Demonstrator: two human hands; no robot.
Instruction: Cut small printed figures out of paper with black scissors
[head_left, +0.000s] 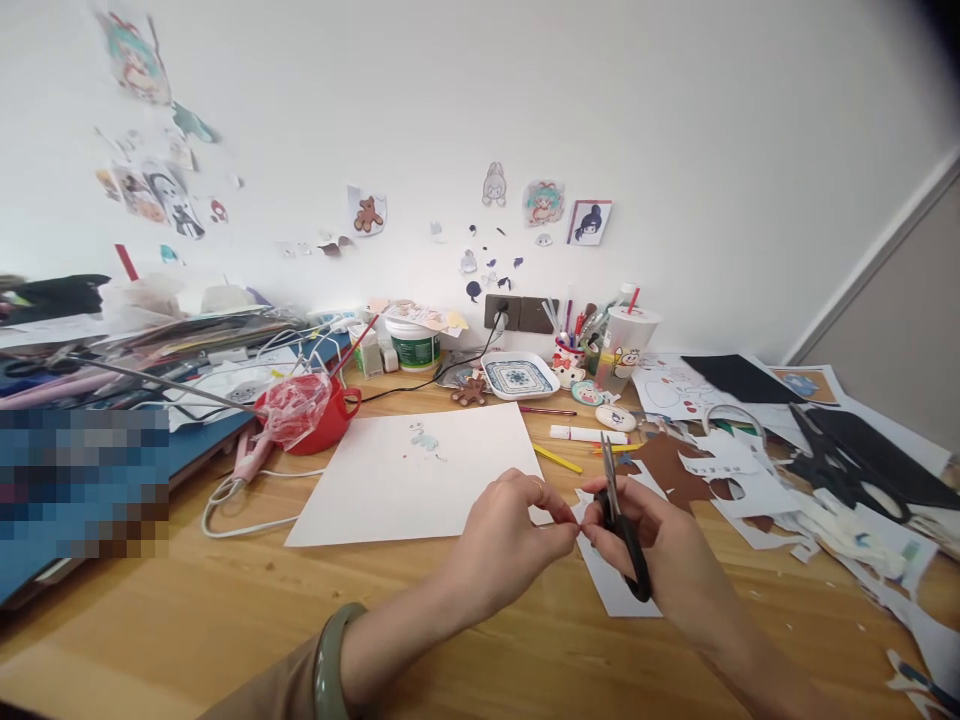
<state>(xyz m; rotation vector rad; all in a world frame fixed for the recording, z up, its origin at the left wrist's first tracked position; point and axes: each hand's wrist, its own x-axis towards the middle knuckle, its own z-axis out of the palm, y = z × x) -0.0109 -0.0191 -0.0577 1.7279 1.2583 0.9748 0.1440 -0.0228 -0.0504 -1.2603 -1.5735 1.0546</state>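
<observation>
In the middle of the view, my left hand (504,540) has its thumb and fingertips pinched together. Whatever sits in that pinch is too small to make out. My right hand (671,550) holds black-handled scissors (632,552), blades pointing up and away from me. Its thumb and fingertip meet the left fingertips. Beneath the right hand lies a small white paper piece (619,590), partly covered. Just beyond my left hand is a large white sheet (382,500) with a small pale blue cutout (424,440) and tiny specks on it.
Paper scraps (727,460), brown offcuts (666,468) and larger black scissors (840,470) crowd the right side. A drink cup (624,345) and a patterned tray (519,377) stand near the wall. Left are a red mug (319,425), a looped white cable (217,530) and piled papers.
</observation>
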